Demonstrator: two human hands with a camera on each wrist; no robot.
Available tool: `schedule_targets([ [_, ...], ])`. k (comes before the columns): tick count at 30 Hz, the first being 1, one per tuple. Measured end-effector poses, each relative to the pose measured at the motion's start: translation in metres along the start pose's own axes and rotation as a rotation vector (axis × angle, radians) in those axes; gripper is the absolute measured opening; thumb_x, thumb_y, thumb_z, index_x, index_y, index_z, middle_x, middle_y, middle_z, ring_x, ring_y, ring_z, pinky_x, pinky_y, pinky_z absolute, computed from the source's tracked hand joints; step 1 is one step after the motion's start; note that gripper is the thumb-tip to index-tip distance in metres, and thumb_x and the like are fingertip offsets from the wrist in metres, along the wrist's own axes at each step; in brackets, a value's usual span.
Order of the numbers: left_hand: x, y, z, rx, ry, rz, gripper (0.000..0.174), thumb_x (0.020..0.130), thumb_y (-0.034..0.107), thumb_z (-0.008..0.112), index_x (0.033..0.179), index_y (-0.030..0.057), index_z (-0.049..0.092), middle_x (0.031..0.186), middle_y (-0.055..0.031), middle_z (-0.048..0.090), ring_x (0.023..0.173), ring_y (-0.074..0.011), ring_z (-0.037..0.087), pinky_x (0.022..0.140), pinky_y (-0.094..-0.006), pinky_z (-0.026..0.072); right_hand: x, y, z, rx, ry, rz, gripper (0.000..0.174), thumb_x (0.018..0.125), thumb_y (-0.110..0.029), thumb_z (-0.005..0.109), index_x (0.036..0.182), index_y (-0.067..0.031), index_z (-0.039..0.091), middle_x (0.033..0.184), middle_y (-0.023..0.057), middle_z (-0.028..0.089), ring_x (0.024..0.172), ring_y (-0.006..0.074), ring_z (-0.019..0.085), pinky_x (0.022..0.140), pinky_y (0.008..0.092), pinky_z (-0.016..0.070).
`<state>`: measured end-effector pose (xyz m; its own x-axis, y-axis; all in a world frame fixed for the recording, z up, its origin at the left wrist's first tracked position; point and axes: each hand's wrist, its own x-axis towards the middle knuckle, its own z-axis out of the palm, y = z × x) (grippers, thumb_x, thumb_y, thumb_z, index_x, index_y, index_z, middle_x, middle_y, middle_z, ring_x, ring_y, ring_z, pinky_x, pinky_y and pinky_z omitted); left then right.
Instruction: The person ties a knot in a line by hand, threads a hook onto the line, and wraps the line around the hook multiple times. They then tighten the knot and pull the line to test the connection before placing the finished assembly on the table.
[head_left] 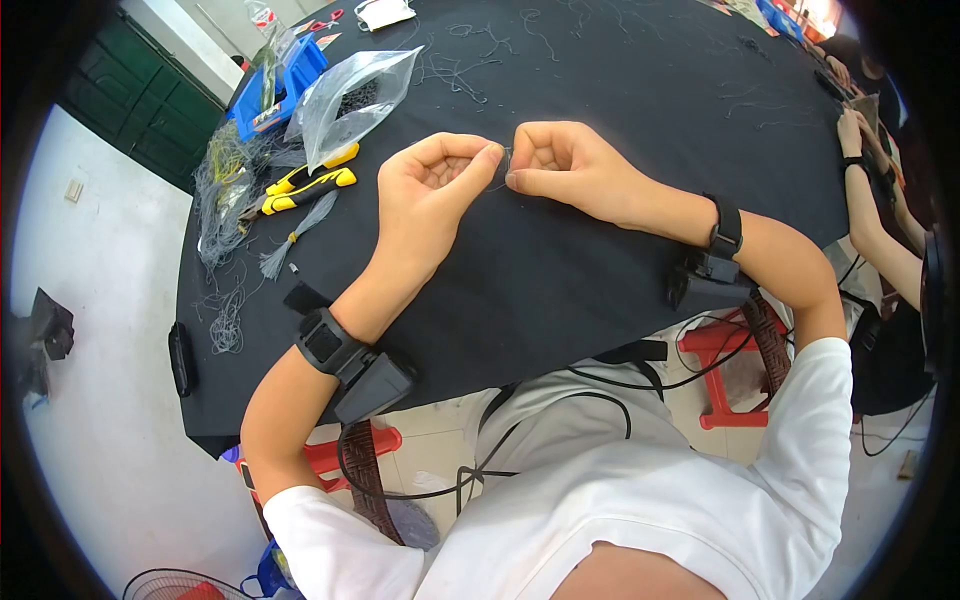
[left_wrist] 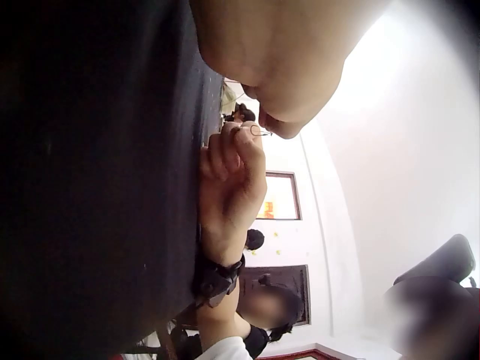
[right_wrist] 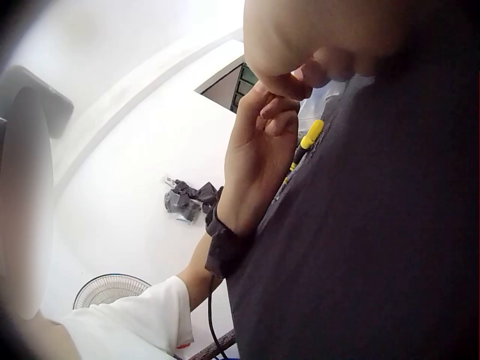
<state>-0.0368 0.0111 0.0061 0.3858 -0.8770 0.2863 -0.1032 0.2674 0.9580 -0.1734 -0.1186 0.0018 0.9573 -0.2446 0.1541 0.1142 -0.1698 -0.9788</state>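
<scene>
Both hands meet over the black tablecloth [head_left: 560,290] in the head view, fingertips a small distance apart. My left hand [head_left: 428,195] pinches a thin dark cord [head_left: 508,165] between thumb and curled forefinger. Facing it, my right hand [head_left: 580,172] pinches the same cord, its other fingers curled in. A small loop of the cord [left_wrist: 256,130] shows at the fingertips in the left wrist view. The pinching tips of the near hand are partly hidden in each wrist view.
Left of the hands lie yellow-and-black pliers [head_left: 305,192], a tied bundle of grey cords [head_left: 290,243] and a clear plastic bag [head_left: 350,100] with dark bits. A blue bin [head_left: 285,90] stands behind. Loose cords [head_left: 455,75] lie farther back. Another person's arm [head_left: 870,215] is at right.
</scene>
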Motion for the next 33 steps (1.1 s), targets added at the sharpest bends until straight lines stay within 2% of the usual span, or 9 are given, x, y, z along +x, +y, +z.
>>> schedule_targets([
  [2,0.001,-0.001,-0.002,0.03,0.008,-0.007,0.015,0.084,0.007,0.063,0.094,-0.0028,0.063,0.092,-0.0068,0.065,0.085,-0.0093,0.06,0.079,-0.0208,0.0446,0.001,0.003,0.001,0.01,-0.004,-0.026,0.011,0.085,-0.01,0.059,0.079,-0.0042,0.052,0.073,-0.0032,0.054,0.067,0.0005,0.048,0.061,0.0169,0.0376],
  [5,0.002,-0.002,0.0,0.038,0.027,-0.004,0.015,0.084,0.008,0.063,0.095,-0.003,0.063,0.092,-0.0072,0.065,0.085,-0.0096,0.06,0.08,-0.0214,0.0446,0.003,0.009,0.002,0.055,0.0,-0.08,0.01,0.082,-0.01,0.061,0.077,-0.0044,0.054,0.067,-0.004,0.054,0.058,0.0,0.044,0.051,0.0174,0.0324],
  [13,0.0,0.002,0.002,-0.014,0.016,-0.024,0.014,0.084,0.007,0.063,0.094,-0.0031,0.063,0.093,-0.0079,0.065,0.087,-0.01,0.06,0.08,-0.0217,0.0445,0.002,0.003,0.003,0.048,0.079,-0.043,0.009,0.082,-0.01,0.061,0.079,-0.0034,0.055,0.07,-0.0018,0.057,0.062,0.0016,0.049,0.055,0.0179,0.0366],
  [16,-0.003,0.007,0.004,-0.055,-0.022,-0.019,0.013,0.084,0.005,0.063,0.094,-0.0024,0.063,0.093,-0.007,0.064,0.087,-0.0095,0.059,0.079,-0.0205,0.0445,0.003,0.005,0.001,0.064,0.117,-0.018,0.009,0.082,-0.01,0.061,0.08,-0.003,0.056,0.072,-0.0011,0.058,0.063,0.002,0.05,0.056,0.0179,0.0376],
  [19,-0.006,0.011,0.008,-0.035,-0.02,0.107,0.011,0.083,-0.001,0.061,0.092,-0.0059,0.062,0.086,-0.0053,0.063,0.074,-0.004,0.055,0.064,-0.0152,0.0427,0.002,0.004,0.001,0.094,0.127,-0.048,0.009,0.082,-0.011,0.061,0.081,-0.0026,0.056,0.074,-0.0004,0.059,0.065,0.0022,0.051,0.058,0.0178,0.0381],
  [22,-0.007,0.011,0.008,0.074,-0.04,0.278,0.011,0.081,-0.004,0.062,0.091,-0.0041,0.063,0.087,-0.0027,0.061,0.07,-0.0018,0.048,0.062,-0.0146,0.0394,0.001,0.002,0.004,0.153,0.115,-0.081,0.01,0.083,-0.011,0.061,0.082,-0.0025,0.057,0.076,0.0001,0.06,0.068,0.0025,0.052,0.059,0.0179,0.0387],
  [26,-0.012,0.015,0.01,0.146,-0.05,0.288,0.012,0.078,-0.007,0.063,0.089,-0.0022,0.064,0.087,-0.0008,0.059,0.067,-0.001,0.041,0.06,-0.015,0.036,-0.004,-0.005,0.004,0.221,0.056,-0.077,0.01,0.084,-0.012,0.062,0.083,-0.0027,0.058,0.077,0.0006,0.061,0.07,0.0032,0.053,0.059,0.0183,0.0394],
  [29,-0.013,0.014,0.011,0.151,-0.068,0.302,0.011,0.078,-0.007,0.063,0.088,-0.0021,0.064,0.088,-0.0006,0.058,0.067,-0.0011,0.04,0.06,-0.0151,0.0354,-0.006,-0.007,0.006,0.154,0.019,-0.081,0.016,0.087,-0.02,0.06,0.08,-0.0081,0.053,0.068,-0.0065,0.049,0.061,0.0,0.038,0.054,0.0179,0.0278],
  [33,-0.013,0.013,0.011,0.134,-0.079,0.3,0.011,0.079,-0.007,0.063,0.088,-0.0024,0.063,0.087,-0.0008,0.058,0.067,-0.0015,0.041,0.06,-0.0151,0.035,-0.007,-0.008,0.006,0.156,0.018,-0.08,0.016,0.087,-0.02,0.06,0.08,-0.0085,0.053,0.067,-0.0062,0.048,0.06,0.0006,0.038,0.053,0.018,0.0275],
])
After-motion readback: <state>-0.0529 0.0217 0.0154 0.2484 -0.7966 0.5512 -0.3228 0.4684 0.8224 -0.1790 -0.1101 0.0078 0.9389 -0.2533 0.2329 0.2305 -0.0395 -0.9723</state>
